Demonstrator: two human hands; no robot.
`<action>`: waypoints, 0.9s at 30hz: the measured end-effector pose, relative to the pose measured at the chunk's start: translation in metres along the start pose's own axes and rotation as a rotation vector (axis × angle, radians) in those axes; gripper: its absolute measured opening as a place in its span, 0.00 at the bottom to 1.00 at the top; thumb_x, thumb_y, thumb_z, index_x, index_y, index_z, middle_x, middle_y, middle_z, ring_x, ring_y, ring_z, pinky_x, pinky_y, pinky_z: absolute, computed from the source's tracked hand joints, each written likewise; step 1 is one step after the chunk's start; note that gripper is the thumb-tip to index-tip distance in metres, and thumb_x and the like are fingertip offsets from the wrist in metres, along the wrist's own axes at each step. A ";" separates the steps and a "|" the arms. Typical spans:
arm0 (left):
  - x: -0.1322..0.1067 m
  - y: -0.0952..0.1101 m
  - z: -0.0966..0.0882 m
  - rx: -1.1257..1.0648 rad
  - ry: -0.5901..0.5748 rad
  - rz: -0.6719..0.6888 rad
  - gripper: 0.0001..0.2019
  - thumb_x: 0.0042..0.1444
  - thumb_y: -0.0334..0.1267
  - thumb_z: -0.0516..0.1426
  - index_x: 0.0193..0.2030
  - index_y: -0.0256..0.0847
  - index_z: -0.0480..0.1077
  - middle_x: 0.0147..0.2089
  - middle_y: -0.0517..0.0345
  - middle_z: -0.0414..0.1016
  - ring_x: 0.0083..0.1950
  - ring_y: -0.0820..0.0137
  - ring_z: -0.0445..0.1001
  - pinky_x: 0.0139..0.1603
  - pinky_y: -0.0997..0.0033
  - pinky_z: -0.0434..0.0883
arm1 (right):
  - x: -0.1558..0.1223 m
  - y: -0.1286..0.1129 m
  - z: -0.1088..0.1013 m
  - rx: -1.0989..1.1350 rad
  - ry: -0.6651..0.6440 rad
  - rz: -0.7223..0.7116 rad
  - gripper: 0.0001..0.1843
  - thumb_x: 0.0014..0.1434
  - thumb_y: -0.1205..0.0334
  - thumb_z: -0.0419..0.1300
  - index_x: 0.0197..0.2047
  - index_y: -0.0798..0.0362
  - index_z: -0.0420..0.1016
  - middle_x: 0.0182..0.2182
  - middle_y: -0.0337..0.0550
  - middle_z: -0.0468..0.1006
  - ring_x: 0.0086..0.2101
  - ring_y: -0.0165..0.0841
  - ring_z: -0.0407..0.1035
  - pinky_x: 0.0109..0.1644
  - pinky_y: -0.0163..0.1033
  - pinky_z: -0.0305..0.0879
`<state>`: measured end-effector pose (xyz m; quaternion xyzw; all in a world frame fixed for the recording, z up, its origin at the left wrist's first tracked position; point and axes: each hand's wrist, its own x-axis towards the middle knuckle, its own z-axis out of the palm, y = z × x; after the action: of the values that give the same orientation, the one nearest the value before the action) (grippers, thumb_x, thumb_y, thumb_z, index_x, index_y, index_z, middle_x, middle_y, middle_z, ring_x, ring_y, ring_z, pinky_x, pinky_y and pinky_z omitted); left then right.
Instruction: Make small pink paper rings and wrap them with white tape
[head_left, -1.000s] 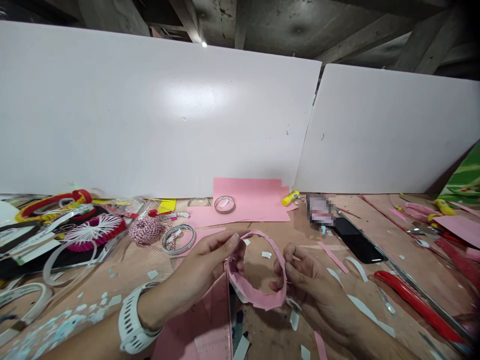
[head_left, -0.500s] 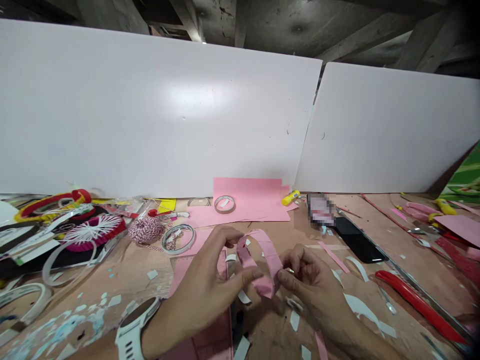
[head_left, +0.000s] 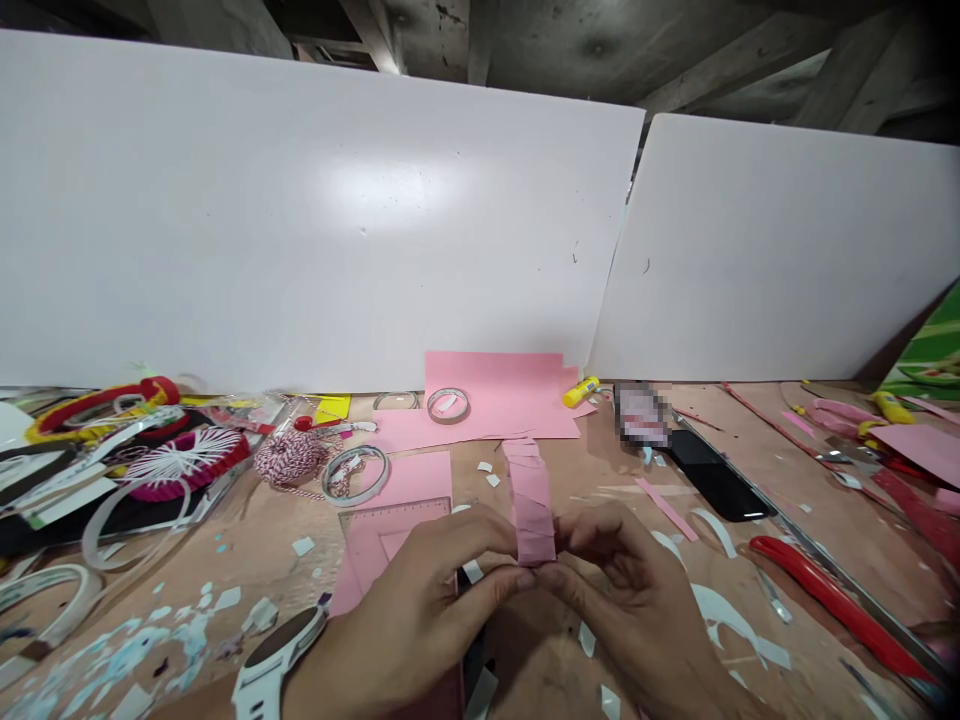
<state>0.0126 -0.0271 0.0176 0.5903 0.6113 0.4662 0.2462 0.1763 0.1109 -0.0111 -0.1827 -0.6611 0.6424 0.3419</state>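
Observation:
A ring wrapped in pink paper (head_left: 532, 505) is held up over the table, its outer band facing me and showing overlapping folds. My left hand (head_left: 450, 590) grips its lower left edge between thumb and fingers. On the other side my right hand (head_left: 626, 590) pinches the lower right edge, with the two thumb tips nearly meeting beneath the band. A watch with a white strap (head_left: 281, 645) is on my left wrist. Under the left forearm lie a clear set square (head_left: 397, 510) and pink paper (head_left: 424, 468).
Tape rolls (head_left: 356, 475), a ball of red-and-white twine (head_left: 289, 458) and a magenta yarn-wrapped ring (head_left: 187, 465) lie left. A yellow glue stick (head_left: 581, 391) is at the back. To the right are a black phone (head_left: 720, 475) and a red-handled cutter (head_left: 840, 605). White boards (head_left: 322, 220) stand behind.
The pink ring has turned from showing its open hole to showing its outer band. My hands have come closer together at its lower edge.

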 end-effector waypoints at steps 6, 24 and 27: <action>0.005 -0.005 -0.002 0.005 0.044 -0.030 0.07 0.70 0.39 0.57 0.47 0.44 0.78 0.45 0.56 0.80 0.48 0.68 0.75 0.52 0.71 0.70 | 0.005 -0.001 -0.002 -0.039 -0.014 0.075 0.13 0.53 0.52 0.76 0.38 0.46 0.81 0.37 0.44 0.82 0.41 0.39 0.77 0.49 0.44 0.75; 0.009 -0.012 -0.010 0.057 0.033 -0.006 0.10 0.68 0.43 0.58 0.40 0.42 0.78 0.40 0.57 0.81 0.42 0.68 0.77 0.45 0.71 0.69 | 0.007 -0.013 -0.005 0.062 -0.285 0.169 0.10 0.62 0.52 0.69 0.42 0.47 0.77 0.42 0.43 0.79 0.47 0.41 0.73 0.54 0.46 0.69; 0.009 -0.010 -0.011 0.050 0.024 -0.010 0.10 0.69 0.43 0.58 0.41 0.42 0.79 0.40 0.57 0.81 0.41 0.69 0.76 0.45 0.71 0.69 | 0.009 -0.020 -0.003 0.112 -0.240 0.193 0.10 0.60 0.54 0.71 0.38 0.49 0.76 0.37 0.40 0.78 0.42 0.36 0.72 0.48 0.40 0.70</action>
<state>-0.0034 -0.0199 0.0162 0.5876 0.6285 0.4565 0.2265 0.1761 0.1168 0.0103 -0.1477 -0.6398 0.7253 0.2068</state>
